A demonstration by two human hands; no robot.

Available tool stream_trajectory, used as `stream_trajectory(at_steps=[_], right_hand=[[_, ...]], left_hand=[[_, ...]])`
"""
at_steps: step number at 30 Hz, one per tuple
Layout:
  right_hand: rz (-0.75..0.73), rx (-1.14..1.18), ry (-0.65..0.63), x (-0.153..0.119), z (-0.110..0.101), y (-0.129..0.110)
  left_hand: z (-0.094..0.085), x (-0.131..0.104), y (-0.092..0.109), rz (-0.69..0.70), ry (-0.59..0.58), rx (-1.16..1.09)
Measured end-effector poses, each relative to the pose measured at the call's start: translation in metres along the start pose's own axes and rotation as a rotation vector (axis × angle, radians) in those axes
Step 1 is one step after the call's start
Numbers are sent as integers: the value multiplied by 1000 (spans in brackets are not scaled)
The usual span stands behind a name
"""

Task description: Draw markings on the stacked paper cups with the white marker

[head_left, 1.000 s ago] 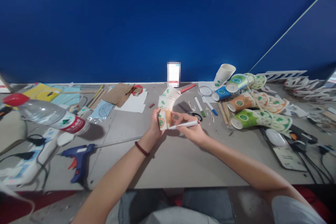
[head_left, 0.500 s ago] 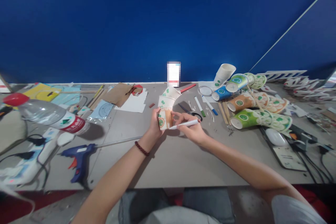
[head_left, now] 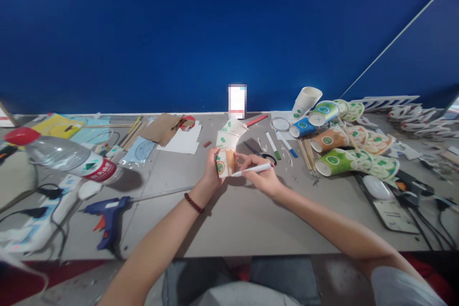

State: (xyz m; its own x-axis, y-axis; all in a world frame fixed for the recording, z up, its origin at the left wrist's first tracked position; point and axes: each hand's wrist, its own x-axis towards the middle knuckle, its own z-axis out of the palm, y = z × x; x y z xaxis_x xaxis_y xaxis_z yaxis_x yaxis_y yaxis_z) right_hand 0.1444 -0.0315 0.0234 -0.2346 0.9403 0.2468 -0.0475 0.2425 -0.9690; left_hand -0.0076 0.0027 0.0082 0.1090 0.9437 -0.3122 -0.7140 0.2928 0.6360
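Cups (head_left: 226,139) sit in bent stack, bottom cup (head_left: 230,157) part orange, part white. Our left hand (head_left: 212,166) grips it, right hand (head_left: 264,182) pinches pen (head_left: 256,169). What's left, we can't tell.

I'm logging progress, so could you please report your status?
Left hand gripping stacked paper cups. Right hand holding white marker, tip by their near end. Scissors beyond right hand, not between hands.

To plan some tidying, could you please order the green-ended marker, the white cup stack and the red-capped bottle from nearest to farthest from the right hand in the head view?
From the right hand:
1. Green-ended marker, just beyond it.
2. White cup stack, beyond and right.
3. Red-capped bottle, far left.
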Motion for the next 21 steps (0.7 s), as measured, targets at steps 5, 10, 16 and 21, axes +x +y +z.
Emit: stream_trajectory(at_steps=[5, 10, 16, 21], right_hand=[[25, -26, 51, 1, 1, -6], [1, -38, -20, 0, -2, -1], [-1, -10, 17, 0, 0, -2], [27, -18, 46, 0, 0, -6]], left_hand=[[-2, 3, -1, -15, 10, -2], [-1, 1, 0, -17, 10, -7], [1, 1, 0, -11, 28, -3], [-1, 2, 0, -47, 15, -10]])
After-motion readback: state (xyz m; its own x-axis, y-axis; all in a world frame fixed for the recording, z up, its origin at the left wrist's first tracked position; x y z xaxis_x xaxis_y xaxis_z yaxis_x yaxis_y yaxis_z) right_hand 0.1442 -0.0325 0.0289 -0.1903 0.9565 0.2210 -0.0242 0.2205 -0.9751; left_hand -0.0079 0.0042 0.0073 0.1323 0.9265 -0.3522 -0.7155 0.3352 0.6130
